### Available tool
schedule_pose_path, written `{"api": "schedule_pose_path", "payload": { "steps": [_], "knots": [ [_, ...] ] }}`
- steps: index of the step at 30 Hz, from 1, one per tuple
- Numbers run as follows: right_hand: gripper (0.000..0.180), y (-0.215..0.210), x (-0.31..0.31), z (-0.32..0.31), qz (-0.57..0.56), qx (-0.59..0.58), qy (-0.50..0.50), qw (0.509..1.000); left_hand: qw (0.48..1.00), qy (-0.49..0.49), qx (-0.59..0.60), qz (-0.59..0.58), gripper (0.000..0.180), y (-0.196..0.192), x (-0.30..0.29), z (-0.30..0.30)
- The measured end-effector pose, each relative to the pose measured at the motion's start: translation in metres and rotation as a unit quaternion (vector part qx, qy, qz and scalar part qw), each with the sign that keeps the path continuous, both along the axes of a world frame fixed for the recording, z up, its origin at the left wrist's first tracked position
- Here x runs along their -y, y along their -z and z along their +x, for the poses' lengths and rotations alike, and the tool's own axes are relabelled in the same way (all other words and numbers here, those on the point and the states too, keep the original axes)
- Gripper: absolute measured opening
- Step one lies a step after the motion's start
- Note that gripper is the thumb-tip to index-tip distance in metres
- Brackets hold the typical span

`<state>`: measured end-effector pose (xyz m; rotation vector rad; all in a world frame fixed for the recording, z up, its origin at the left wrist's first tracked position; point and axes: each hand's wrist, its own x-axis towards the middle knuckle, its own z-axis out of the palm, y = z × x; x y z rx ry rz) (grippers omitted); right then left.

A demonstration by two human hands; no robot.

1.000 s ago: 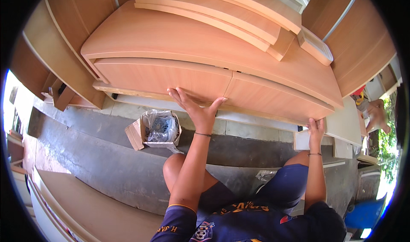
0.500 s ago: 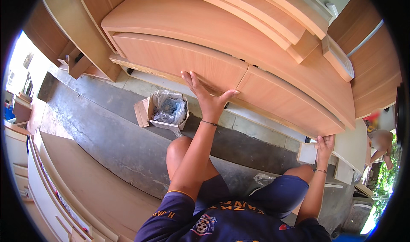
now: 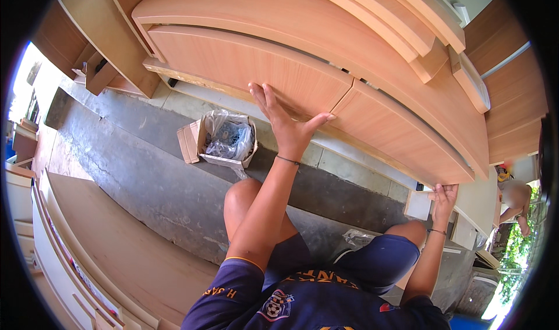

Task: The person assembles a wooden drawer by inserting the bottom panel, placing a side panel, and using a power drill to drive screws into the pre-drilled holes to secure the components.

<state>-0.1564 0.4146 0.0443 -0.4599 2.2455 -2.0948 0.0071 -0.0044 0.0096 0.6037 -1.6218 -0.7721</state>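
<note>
Head view: our left hand (image 3: 289,131) sits, fingers fanned wide, on the left panel (image 3: 227,53), right hand (image 3: 444,200) bunched by the right panel (image 3: 402,135), grip unclear—we want even pressure!

Smooth, wood-grained front panels (image 3: 244,62) — matt cardboard box (image 3: 219,160), glossy plastic bag (image 3: 230,141) — scuffed floor (image 3: 134,155).

Boards (image 3: 390,16) on cabinet top (image 3: 233,7), two front panels (image 3: 233,59) below, box (image 3: 221,160) on floor (image 3: 128,144) before them
</note>
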Motion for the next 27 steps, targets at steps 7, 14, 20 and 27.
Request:
{"api": "schedule_pose_path", "payload": {
  "steps": [7,14,20,27],
  "knots": [
    [0.062,0.001,0.001,0.001,-0.004,-0.007,0.013,1.000,1.000,0.002,0.003,0.000,0.132,0.000,0.000,0.000],
    [0.033,0.010,0.021,0.020,0.016,-0.063,0.201,0.977,1.000,0.005,0.009,-0.005,0.132,0.000,-0.001,-0.001],
    [0.034,-0.009,0.032,0.023,0.007,-0.078,0.274,0.958,1.000,-0.001,0.002,-0.009,0.133,0.002,0.000,-0.001],
    [0.036,-0.002,0.015,0.014,0.016,-0.060,0.228,0.972,1.000,0.003,0.006,-0.006,0.133,0.001,0.000,0.000]
  ]
}}
